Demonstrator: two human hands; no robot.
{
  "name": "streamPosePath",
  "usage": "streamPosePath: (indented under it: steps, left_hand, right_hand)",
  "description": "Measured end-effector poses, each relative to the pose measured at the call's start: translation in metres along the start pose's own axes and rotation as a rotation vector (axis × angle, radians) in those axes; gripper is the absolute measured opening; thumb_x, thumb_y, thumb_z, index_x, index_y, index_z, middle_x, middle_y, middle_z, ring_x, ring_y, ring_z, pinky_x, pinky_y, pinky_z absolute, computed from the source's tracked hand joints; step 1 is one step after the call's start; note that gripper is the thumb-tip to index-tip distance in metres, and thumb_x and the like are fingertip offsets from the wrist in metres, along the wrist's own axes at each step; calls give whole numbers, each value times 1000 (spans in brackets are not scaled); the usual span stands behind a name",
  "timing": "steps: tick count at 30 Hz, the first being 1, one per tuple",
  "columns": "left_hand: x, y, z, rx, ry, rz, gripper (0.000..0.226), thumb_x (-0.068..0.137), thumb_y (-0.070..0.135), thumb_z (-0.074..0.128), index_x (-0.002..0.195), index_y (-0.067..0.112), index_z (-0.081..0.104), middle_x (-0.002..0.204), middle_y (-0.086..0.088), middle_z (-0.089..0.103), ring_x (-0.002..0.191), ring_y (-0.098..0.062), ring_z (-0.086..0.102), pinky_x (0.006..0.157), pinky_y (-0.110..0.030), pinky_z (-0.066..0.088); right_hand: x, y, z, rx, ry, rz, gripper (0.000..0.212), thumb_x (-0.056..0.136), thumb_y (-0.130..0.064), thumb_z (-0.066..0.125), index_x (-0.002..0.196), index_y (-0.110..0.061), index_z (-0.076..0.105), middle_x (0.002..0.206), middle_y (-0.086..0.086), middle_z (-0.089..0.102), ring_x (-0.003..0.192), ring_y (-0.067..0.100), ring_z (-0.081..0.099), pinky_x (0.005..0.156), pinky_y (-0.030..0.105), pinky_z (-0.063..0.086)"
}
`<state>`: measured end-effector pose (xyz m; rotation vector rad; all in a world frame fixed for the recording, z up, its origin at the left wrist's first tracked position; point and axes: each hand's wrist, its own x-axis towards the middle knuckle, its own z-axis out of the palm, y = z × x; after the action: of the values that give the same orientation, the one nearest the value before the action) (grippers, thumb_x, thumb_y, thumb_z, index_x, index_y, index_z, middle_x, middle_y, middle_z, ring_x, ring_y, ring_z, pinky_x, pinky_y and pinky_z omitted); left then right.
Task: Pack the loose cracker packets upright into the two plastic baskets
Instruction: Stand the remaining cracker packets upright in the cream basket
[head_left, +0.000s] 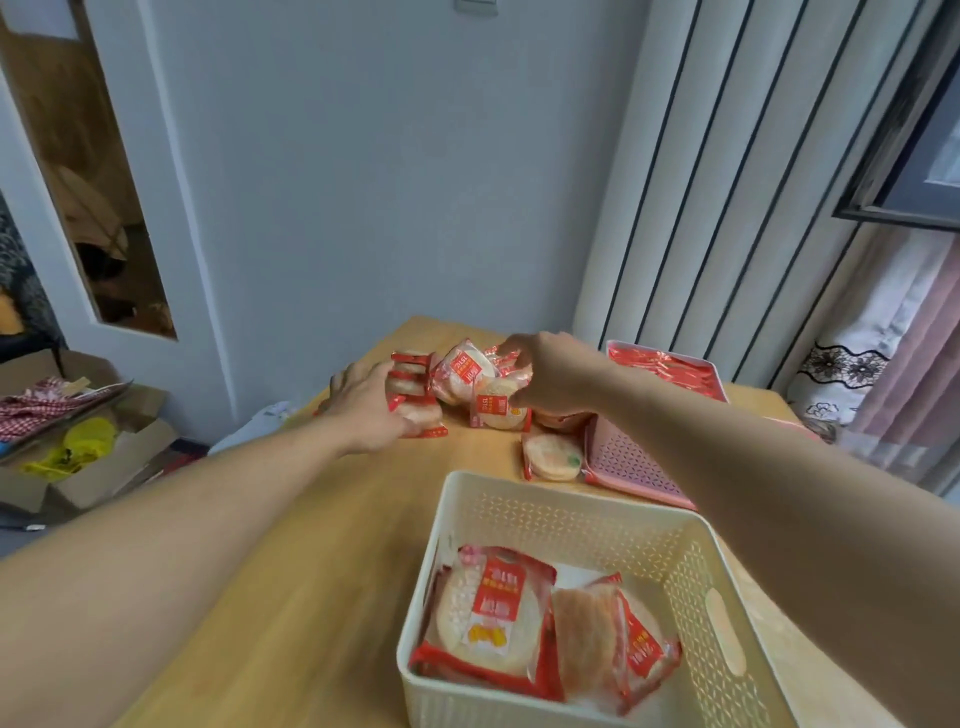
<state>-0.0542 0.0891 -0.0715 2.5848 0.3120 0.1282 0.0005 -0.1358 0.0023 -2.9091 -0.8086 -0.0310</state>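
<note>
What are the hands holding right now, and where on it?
Left hand grips a stack of packets by its left side; right hand pinches a packet at its right edge.

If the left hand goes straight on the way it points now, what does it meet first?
The left hand points toward the far pile and already touches a stack of cracker packets. Going on, it would push that stack first; behind it lie more packets, though depth is unclear.

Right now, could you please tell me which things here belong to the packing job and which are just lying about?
Job: loose packets, cream basket, pink basket, left hand, right hand, table.
Lying about: cardboard boxes, yellow bag, checked cloth, curtain.
</note>
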Motion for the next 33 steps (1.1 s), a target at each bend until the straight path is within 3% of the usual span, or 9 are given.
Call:
streamPosePath:
  steps: [2,5,8,13,15,21,25,29,33]
  left_hand:
    - [21,-9,10,76,-47,-67,125,63,71,79,159,35,7,164,-7,10,151,-34,5,119,-50,19]
    - [57,-28,25,198,-154,-162,141,57,79,77,157,41,-14,168,-5,-17,152,-41,-15,121,-62,6]
    - [79,-49,33,202,-241,-151,141,54,86,71,157,41,-15,169,-5,-14,154,-38,-12,123,-58,5]
    - [93,-65,38,185,-187,-30,122,61,79,74,158,47,6,165,2,19,151,-28,16,119,-46,18]
    - [99,-65,39,115,-161,11,111,62,69,81,153,52,20,158,3,31,148,-27,23,118,-45,22]
    - [108,-69,42,-52,-143,90,93,56,49,91,139,45,48,140,10,54,133,-18,48,111,-41,39]
    - [97,-62,40,21,-90,212,74,72,38,85,138,36,52,144,12,49,130,-18,51,105,-33,42]
    - [91,-46,44,219,-115,295,80,80,39,62,151,50,26,156,17,38,139,-19,45,105,-37,45]
    - [89,-31,52,330,-105,322,64,84,23,56,144,44,44,141,8,49,129,-25,52,100,-40,49]
  right_hand:
    - [35,0,14,-49,-41,-26,92,79,-16,80,154,-33,30,149,2,50,133,27,50,105,43,48]
    - [86,-4,33,-157,-167,-22,125,74,-11,85,159,-38,-4,168,-1,8,153,34,13,117,50,31]
    - [121,-2,51,-228,-305,3,148,63,-18,94,154,-41,-21,168,-4,-11,154,35,-1,117,61,26]
    - [145,1,68,-312,-329,-74,153,57,-25,98,156,-39,-18,158,4,34,141,34,40,107,52,43]
    - [150,-2,65,-297,-396,-69,154,57,-27,97,156,-34,-21,159,8,36,140,35,43,108,49,43]
    - [154,-11,58,-431,-435,-93,138,50,-41,98,159,-29,14,152,2,38,133,36,48,101,52,48]
    - [147,-4,59,-373,-367,-128,127,53,-36,97,154,-24,22,144,0,48,126,30,53,97,43,50]
    - [126,1,51,-326,-345,-142,124,58,-40,94,157,-27,21,148,2,50,130,28,52,99,37,47]
    - [94,5,28,-256,-270,-108,100,61,-45,91,145,-24,41,131,1,61,115,25,59,85,30,46]
